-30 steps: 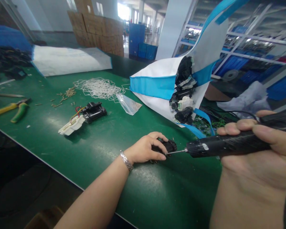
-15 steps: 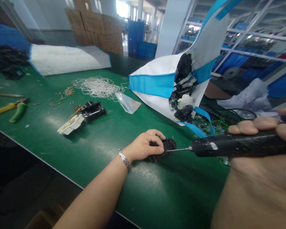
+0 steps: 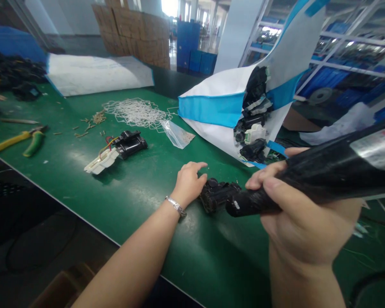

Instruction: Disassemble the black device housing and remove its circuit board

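Note:
My left hand [image 3: 189, 182] rests on the green table [image 3: 141, 192] beside a small black plastic part [image 3: 216, 194], fingers loosely curled and touching its left end; a silver bracelet circles the wrist. My right hand [image 3: 295, 218] grips a black electric screwdriver [image 3: 311, 177]. The tool's front end points down and left at the black part, and its tip is hidden behind the tool body.
A white and blue sack [image 3: 224, 107] holding several black parts lies open behind. A black and white wired assembly [image 3: 118, 149], a clear bag [image 3: 176, 134], white netting [image 3: 136, 111], loose small brass parts [image 3: 96, 119] and yellow-green pliers [image 3: 22, 141] lie to the left.
The screwdriver has swung up and closer to the camera, its bit no longer visible at the part. My left hand has loosened from gripping the part to resting beside it.

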Available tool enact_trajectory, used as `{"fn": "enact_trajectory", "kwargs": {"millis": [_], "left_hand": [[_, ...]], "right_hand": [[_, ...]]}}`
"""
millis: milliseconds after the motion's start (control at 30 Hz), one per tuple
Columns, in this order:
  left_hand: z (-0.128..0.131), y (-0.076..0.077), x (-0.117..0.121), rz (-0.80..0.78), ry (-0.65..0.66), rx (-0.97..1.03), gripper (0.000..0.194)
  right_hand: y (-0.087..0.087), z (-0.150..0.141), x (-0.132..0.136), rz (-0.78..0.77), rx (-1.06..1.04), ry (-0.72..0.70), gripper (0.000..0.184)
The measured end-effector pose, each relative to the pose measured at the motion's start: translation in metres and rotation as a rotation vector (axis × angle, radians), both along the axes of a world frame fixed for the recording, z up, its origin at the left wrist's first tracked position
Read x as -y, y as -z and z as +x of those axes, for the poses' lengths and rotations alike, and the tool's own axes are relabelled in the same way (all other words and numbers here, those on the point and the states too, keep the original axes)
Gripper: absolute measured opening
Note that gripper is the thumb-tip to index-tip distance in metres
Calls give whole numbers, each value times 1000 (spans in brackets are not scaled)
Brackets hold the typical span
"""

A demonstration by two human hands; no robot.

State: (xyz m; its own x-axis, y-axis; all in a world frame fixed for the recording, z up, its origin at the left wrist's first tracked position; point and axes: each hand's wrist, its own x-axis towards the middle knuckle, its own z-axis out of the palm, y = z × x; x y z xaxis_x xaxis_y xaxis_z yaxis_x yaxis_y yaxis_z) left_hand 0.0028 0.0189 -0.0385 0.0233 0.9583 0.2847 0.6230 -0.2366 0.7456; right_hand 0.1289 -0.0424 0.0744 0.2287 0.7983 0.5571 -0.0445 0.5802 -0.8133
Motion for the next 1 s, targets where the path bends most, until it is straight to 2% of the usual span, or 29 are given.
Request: {"fn": "enact_trajectory", "kwargs": {"millis": [100, 200, 267, 333, 467, 733, 900, 1000], "left_hand": [[-1, -6, 2, -44, -9, 126, 46], [-2, -14, 5, -142, 175, 244, 45], [-2, -17, 7, -192, 314, 228, 45], [-2, -19, 9, -232, 398, 183, 44], [-2, -20, 9, -258, 419, 137, 37], [-2, -18, 8, -252, 426, 148, 36], [-2, -18, 8, -279, 532, 221, 33], [-2, -19, 8, -267, 547, 219, 31]], "right_hand": [[6, -1, -2, -16, 54, 16, 29], [9, 0, -5, -30, 65, 24, 29], [10, 0, -7, -31, 51, 15, 29], [10, -1, -8, -23, 41, -3, 28], [10, -2, -8, -9, 49, -17, 29], [11, -6, -7, -17, 97, 42, 26], [10, -6, -13, 16, 82, 16, 20], [9, -5, -14, 20, 64, 9, 21]]}}
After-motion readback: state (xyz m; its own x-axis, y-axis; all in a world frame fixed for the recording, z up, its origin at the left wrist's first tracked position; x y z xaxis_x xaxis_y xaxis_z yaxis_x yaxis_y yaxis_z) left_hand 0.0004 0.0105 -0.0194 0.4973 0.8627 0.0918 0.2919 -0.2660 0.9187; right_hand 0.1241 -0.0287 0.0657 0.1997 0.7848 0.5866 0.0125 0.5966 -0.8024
